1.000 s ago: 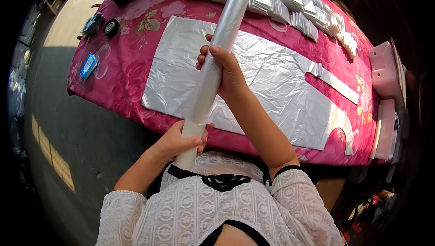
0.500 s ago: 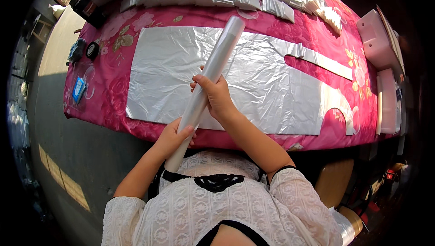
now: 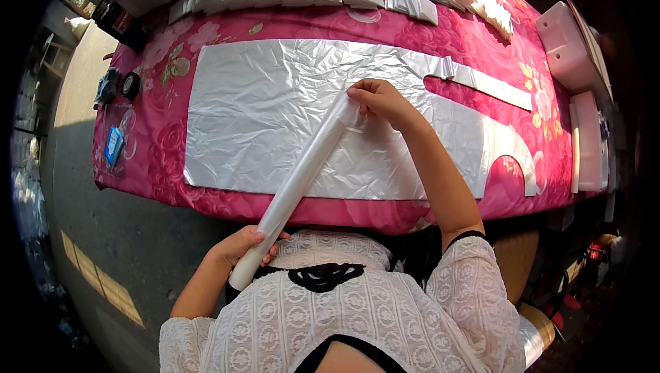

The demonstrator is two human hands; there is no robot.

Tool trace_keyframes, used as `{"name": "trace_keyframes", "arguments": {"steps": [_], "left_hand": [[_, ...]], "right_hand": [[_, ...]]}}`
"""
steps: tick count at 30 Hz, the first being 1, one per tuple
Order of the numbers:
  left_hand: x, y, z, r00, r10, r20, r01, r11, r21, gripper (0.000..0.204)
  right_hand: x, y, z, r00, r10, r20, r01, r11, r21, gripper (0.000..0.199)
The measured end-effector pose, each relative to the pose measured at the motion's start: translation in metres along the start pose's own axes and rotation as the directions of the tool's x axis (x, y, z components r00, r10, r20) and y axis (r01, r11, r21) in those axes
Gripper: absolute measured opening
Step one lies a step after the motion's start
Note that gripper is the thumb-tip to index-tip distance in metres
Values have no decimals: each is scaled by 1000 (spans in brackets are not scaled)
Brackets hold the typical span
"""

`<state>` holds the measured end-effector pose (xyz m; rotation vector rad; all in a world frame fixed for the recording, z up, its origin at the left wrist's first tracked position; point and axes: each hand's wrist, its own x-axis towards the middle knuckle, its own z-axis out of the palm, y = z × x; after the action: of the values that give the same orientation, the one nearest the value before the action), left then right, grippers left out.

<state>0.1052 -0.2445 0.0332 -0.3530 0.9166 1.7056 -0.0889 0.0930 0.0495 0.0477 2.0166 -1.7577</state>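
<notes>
Table (image 3: 165,160), pink floral cloth: silvery plastic T-shirt bag (image 3: 234,105), laid flat. Whitish film-wrapped tube (image 3: 295,182) slants above, near left toward far right. Left hand (image 3: 242,244): thumb on top, grip wrapped round near end. Right hand (image 3: 381,103): wrist bent, grip pinching film, far end. Dark bottle (image 3: 118,21), far left: lettering illegible.

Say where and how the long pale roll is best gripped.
Grip the roll around its free middle, probably from the person's right: it is a slim, slanting cylinder, left hand near its lower end, right hand at its upper.
</notes>
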Motion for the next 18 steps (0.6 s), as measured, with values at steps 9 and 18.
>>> {"name": "trace_keyframes", "arguments": {"steps": [9,18], "left_hand": [[-2,6,-1,999,43,13,-45,977,209,69],[-60,2,-56,980,-199,-4,183,893,412,46]], "right_hand": [[-2,-1,-9,997,-57,46,64,983,-171,20],[7,13,-159,908,-138,-397,36,967,-253,18]]}}
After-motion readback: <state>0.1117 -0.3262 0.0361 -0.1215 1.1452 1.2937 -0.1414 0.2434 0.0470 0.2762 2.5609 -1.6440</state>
